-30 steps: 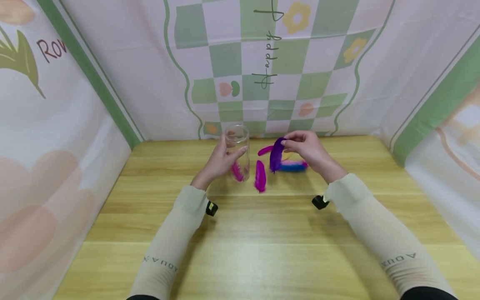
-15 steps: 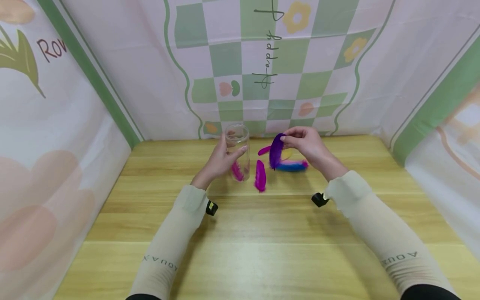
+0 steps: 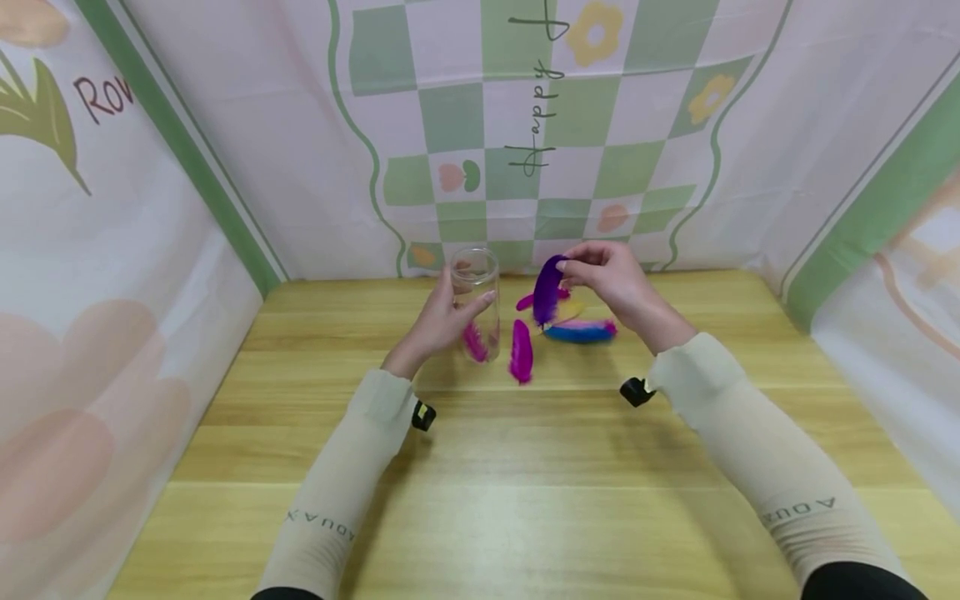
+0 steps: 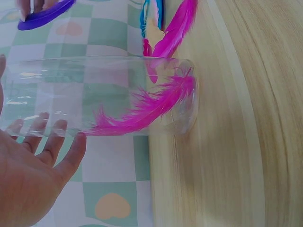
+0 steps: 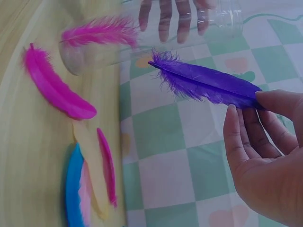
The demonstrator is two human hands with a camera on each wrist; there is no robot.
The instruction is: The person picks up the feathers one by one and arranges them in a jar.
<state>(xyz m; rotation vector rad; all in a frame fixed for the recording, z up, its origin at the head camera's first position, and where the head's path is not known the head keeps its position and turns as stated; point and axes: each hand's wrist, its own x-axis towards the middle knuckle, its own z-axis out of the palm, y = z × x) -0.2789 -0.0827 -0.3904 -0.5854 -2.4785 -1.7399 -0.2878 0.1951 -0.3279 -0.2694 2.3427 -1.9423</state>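
Observation:
My left hand (image 3: 441, 321) grips a clear glass jar (image 3: 480, 267) that stands upright on the table, fingers behind it and thumb across the front. Inside, a pink feather (image 4: 151, 106) leans against the wall near the bottom. My right hand (image 3: 611, 279) pinches a purple feather (image 5: 208, 82) by its tip between thumb and fingers. The feather hangs down with its fluffy quill end lowest, just right of the jar and above the table. Below it lie a magenta feather (image 5: 57, 90), a blue feather (image 3: 581, 333), a yellow feather (image 5: 90, 170) and another magenta feather (image 5: 107, 165).
The wooden table (image 3: 480, 483) reaches back to a checked cloth backdrop (image 3: 517, 200), close behind the jar and feathers. Printed cloth also hangs at the left and right sides. A small black camera (image 3: 636, 392) is strapped at the right wrist, another black camera (image 3: 423, 416) at the left.
My right hand has risen and shifted slightly left, lifting the purple feather off the pile and uncovering more of the yellow and blue feathers. The left hand and jar have stayed put.

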